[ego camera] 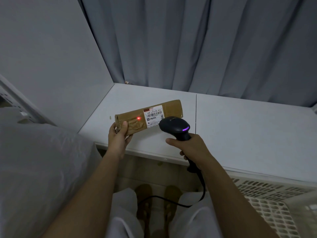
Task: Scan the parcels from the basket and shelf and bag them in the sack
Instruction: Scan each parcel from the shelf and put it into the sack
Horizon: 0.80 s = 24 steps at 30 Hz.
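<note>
Parcel: long brown cardboard box, taped, white barcode label on its top face; held above the white table. Left hand: grips the parcel's near-left end, thumb on top, fingers curled beneath. Red light dot: on the tape, just beyond the thumb tip, short of the label. Scanner: black, purple light on its head, pointed at the parcel, close to its label end. Right hand: fingers wrapped round the scanner handle; cable hangs below the fist. White sack: beside the left forearm. Basket: white lattice plastic, under the right forearm.
</note>
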Each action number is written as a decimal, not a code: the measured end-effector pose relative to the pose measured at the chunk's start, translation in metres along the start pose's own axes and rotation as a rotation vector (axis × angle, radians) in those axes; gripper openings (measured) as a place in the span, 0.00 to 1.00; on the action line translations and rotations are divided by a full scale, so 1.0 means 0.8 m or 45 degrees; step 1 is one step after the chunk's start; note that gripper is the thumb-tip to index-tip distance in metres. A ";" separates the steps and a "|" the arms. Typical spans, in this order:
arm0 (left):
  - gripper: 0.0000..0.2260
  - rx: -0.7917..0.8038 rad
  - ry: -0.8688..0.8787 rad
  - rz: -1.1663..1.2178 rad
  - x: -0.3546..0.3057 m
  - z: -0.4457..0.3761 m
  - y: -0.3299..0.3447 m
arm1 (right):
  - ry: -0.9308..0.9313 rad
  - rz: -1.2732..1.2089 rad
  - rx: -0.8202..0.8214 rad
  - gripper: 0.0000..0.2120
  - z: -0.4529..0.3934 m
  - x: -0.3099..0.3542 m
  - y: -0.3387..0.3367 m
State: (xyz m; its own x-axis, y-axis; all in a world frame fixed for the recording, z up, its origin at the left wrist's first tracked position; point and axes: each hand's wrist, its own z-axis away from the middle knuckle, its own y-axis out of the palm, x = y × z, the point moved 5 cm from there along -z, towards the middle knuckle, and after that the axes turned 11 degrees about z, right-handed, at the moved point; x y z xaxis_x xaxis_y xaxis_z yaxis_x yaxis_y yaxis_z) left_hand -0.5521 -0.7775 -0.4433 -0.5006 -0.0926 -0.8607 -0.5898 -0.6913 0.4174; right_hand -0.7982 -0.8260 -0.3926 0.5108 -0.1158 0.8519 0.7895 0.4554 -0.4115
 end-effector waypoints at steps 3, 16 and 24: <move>0.21 0.002 -0.003 0.016 0.000 -0.001 0.000 | -0.008 0.026 -0.007 0.13 -0.002 -0.002 0.001; 0.27 -0.091 0.408 0.005 -0.063 0.085 0.037 | -0.287 -0.390 -0.347 0.08 0.033 0.043 0.009; 0.33 -0.012 0.875 -0.120 -0.226 0.230 0.051 | -0.455 -0.540 -0.361 0.10 0.147 0.157 0.022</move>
State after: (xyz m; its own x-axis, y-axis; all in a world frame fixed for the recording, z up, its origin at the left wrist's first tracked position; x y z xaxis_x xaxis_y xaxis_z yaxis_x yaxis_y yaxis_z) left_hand -0.6026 -0.6570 -0.2172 0.0692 -0.4625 -0.8839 -0.6037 -0.7248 0.3320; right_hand -0.7603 -0.7288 -0.2545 0.0265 0.0897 0.9956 0.9833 0.1770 -0.0421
